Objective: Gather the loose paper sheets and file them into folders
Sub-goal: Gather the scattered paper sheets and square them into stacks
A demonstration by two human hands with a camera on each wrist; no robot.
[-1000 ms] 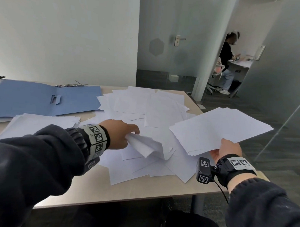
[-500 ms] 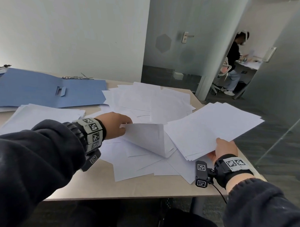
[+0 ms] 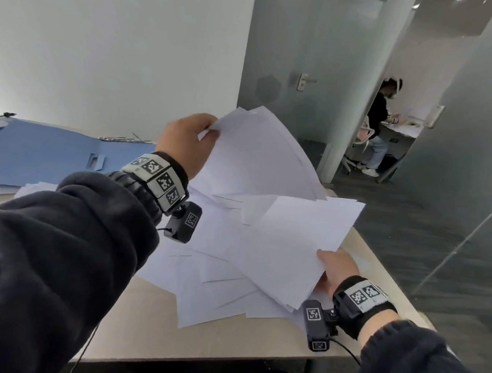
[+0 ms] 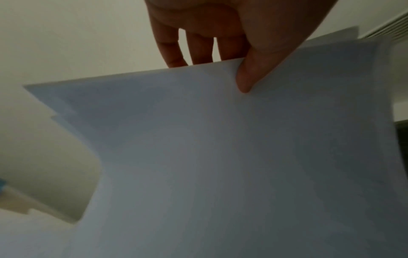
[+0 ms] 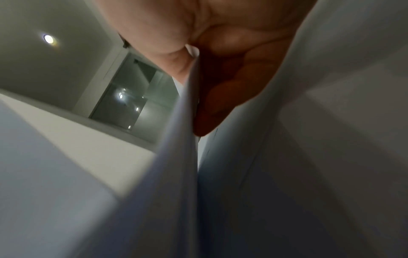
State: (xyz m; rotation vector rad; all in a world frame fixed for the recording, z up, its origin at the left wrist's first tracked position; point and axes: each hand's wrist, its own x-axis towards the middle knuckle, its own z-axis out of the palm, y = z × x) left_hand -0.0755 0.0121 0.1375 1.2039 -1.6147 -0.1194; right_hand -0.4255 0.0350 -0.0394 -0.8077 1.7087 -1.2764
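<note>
My left hand (image 3: 190, 142) is raised above the table and pinches the top edge of a few white sheets (image 3: 257, 156) that hang curved in the air; the left wrist view shows the thumb (image 4: 247, 76) on the front of these sheets (image 4: 220, 157) and fingers behind. My right hand (image 3: 335, 269) grips the near corner of a stack of white sheets (image 3: 296, 244) held low over the table's right side; in the right wrist view this stack (image 5: 178, 157) is seen edge-on between thumb and fingers. More loose sheets (image 3: 208, 274) lie scattered beneath. An open blue folder (image 3: 45, 154) lies at the far left.
The beige table (image 3: 139, 322) ends close to me and at the right, beside a glass partition (image 3: 462, 194). Another pile of paper (image 3: 35, 188) lies in front of the folder. Beyond a glass door, a person (image 3: 378, 126) sits at a desk.
My left hand has lifted the sheets it took from the pile, from table level to well above it. The right hand's stack has come lower and nearer to me.
</note>
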